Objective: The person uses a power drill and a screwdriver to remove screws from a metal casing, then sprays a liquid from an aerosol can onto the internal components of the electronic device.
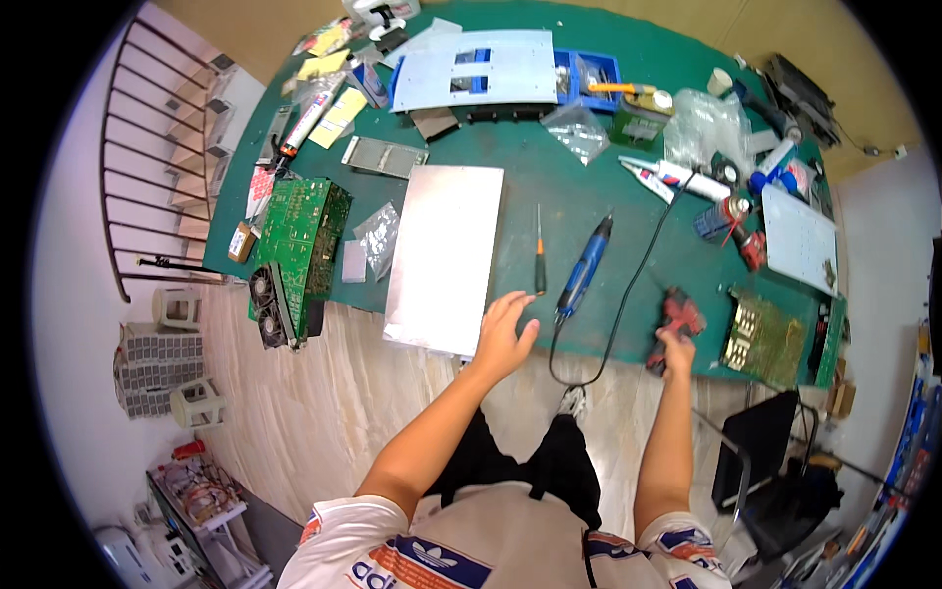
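Apparently for control, your right hand [675, 350] has its fingers clamped round the red drill's [686, 314] handle at the table's [579, 339] near right edge; your left hand [504, 339], fingers apart, is near the handily placed screwdriver [540, 263].

printed lettering: on shirt [510, 540], blue-orange panel [437, 557], body side of left fingers [501, 308]. labels: cartridge [306, 123], far beyond left fingers; spray can [721, 218], beyond right fingers [673, 343]; both too small to read.
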Demonstrator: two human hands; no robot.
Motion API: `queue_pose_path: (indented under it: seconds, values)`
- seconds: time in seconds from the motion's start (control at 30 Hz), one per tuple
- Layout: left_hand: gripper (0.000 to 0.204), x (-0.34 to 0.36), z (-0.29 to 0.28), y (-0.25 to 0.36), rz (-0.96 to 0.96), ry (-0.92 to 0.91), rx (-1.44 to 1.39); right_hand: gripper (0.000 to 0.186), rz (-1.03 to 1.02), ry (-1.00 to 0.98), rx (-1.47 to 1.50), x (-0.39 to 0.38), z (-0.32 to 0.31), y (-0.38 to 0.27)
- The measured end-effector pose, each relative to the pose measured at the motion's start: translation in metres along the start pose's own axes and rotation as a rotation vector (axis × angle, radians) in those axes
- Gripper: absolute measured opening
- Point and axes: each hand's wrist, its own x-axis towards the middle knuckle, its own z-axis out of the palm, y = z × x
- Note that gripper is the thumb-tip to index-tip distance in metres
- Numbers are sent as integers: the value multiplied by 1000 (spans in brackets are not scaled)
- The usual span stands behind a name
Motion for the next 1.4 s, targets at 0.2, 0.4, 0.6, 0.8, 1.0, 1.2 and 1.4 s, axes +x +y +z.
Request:
queue_pose_path:
  seconds: [0.2,0.4,0.6,0.8,1.0,1.2,1.4]
  values:
    - [35,-19,-123,-83,171,-138,213,49,-451,446,-150,-154,2,-22]
    - [44,29,-138,-101,518,-348,310,76,-722,166,407,-330,47,-33]
    - [59,35,-120,-142,844,-485,443,66,-343,99,342,-427,97,61]
    - [53,29,-104,-163,934,-425,435,34,-226,-57,518,-478,203,199]
    - [47,42,-100,-182,1041,-400,387,39,-239,-78,604,-489,325,260]
    - [44,46,-101,-190,1110,-405,371,35,-130,-114,629,-480,393,262]
    - [43,39,-93,-175,1110,-527,325,35,-124,-46,867,-462,413,249]
